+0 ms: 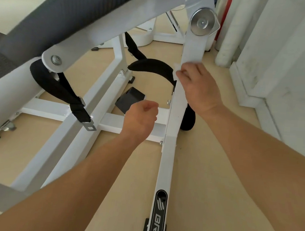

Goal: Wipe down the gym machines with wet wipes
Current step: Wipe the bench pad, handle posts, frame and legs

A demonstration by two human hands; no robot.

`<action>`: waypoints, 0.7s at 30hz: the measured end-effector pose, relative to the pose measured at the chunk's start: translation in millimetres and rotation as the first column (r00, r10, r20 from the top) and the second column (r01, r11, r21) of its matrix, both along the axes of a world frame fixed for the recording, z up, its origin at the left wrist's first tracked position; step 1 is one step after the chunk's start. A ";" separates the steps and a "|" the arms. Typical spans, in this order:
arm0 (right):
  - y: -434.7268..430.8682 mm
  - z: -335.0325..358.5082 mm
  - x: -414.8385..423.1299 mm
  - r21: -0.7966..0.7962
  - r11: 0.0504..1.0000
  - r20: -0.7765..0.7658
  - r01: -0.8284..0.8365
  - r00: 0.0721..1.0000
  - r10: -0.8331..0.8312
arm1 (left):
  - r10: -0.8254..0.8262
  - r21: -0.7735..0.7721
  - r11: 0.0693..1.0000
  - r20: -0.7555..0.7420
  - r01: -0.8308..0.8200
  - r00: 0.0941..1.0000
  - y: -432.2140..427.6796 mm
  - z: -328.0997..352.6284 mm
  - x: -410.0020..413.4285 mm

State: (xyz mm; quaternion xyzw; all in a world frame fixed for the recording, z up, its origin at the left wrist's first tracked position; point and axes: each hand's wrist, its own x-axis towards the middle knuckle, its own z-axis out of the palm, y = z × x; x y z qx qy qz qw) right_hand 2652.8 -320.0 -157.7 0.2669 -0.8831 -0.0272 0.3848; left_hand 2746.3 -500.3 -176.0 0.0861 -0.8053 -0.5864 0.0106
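Note:
A white gym machine fills the view, with a long white frame bar (168,154) running from the bottom centre up to a round metal pivot disc (202,23). My right hand (197,88) presses a white wet wipe (176,71) against this bar, fingers curled over the wipe, just below the pivot plate. My left hand (141,118) hovers in a loose fist over the white crossbar (54,109) and holds nothing that I can see. A grey padded seat back (64,12) slopes across the upper left.
Black straps (69,95) with metal buckles hang under the pad. A black curved pad (153,66) and a black block (129,98) lie between the frame bars. The floor is beige. White wall panels (285,63) stand close on the right, with a red cylinder (227,12) behind the machine.

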 end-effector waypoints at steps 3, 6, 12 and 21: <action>17.0 -24.1 5.3 0.312 0.944 -0.074 0.104 0.994 -0.085 | 0.013 0.009 1.000 0.022 -0.013 1.000 -6.9 -7.5 -0.9; 31.9 -40.9 16.3 0.501 0.827 -0.041 0.256 0.961 -0.274 | 0.036 -0.007 0.999 0.042 -0.036 0.998 -9.9 -16.6 0.8; 36.6 17.4 4.8 0.435 0.837 -0.157 0.332 0.943 -0.292 | 0.030 -0.022 0.999 0.071 -0.029 0.997 -8.6 -4.1 -2.6; 36.8 -4.3 28.7 0.596 0.752 -0.044 0.281 0.947 -0.319 | 0.028 -0.081 0.996 0.083 -0.021 0.996 -19.3 14.4 0.3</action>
